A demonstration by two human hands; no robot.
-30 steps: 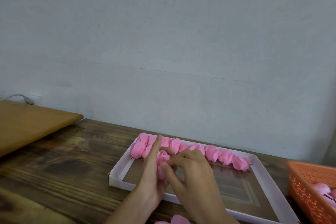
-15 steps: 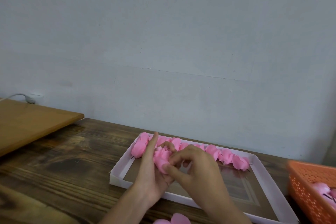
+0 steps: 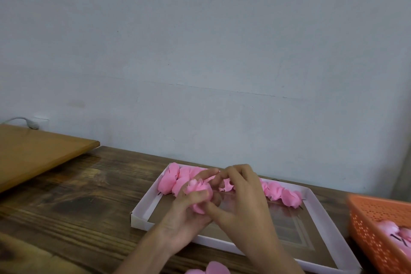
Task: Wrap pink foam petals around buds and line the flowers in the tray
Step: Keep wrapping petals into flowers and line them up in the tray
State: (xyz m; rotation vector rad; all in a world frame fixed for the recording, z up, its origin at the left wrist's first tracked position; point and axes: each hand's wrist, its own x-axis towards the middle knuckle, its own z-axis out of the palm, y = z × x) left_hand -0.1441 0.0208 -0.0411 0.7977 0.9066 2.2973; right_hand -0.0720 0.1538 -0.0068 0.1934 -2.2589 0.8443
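Head view, forward and down, close over tray point(image 3: 142, 211)

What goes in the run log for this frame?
phase: wrapping petals | left hand: grips flower over tray | right hand: pinches same flower | row of flowers: along tray's far wall | held flower: not yet placed

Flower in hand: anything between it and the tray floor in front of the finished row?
Nothing visible. The left hand and right hand hold the flower above the tray; its floor before the finished row shows bare, though the hands hide part.
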